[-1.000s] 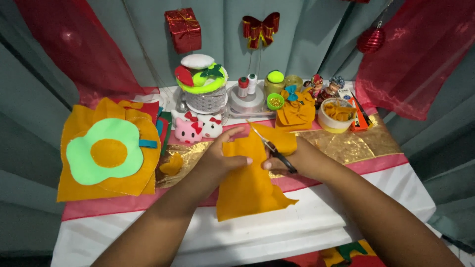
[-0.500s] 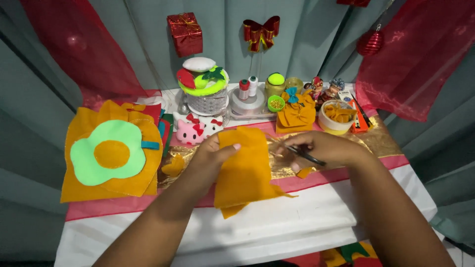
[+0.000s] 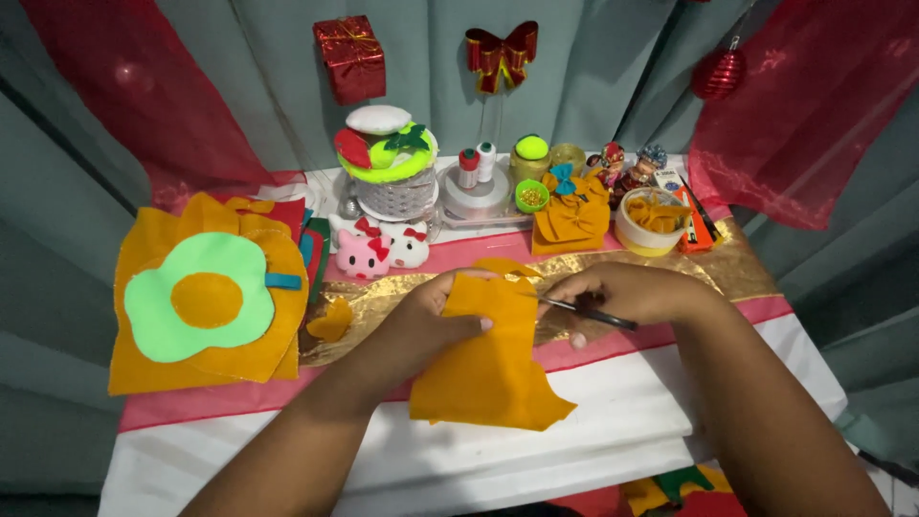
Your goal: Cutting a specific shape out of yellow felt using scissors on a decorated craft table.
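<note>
The left hand (image 3: 421,321) is pinching the upper edge of an orange felt piece (image 3: 488,359), thumb lying across its face, and is holding it up over the near middle of the bench (image 3: 593,421). The felt is hanging from that grip, its lower end flaring out over the white cloth. The right hand (image 3: 627,292) is closed around small dark-handled scissors (image 3: 584,311), whose tips are pointing left and meeting the right edge of the felt just below the top; whether the blades are parted cannot be told.

To cut well here, the left hand should be keeping the felt taut close to the blades, so the soft fabric is not folding between them. Fingers are sitting near the cutting line, so they are better kept just behind it. Short snips suit such small scissors, with the felt being turned into the blades rather than the wrist twisting.

To the left, a green and orange felt flower (image 3: 201,302) is lying on a stack of orange felt, and a small orange scrap (image 3: 332,322) is resting on the gold fabric strip (image 3: 728,273). At the far side are two pink and white cat figures (image 3: 381,251), a white bowl (image 3: 651,225) of orange pieces and an orange felt bow (image 3: 571,213).
</note>
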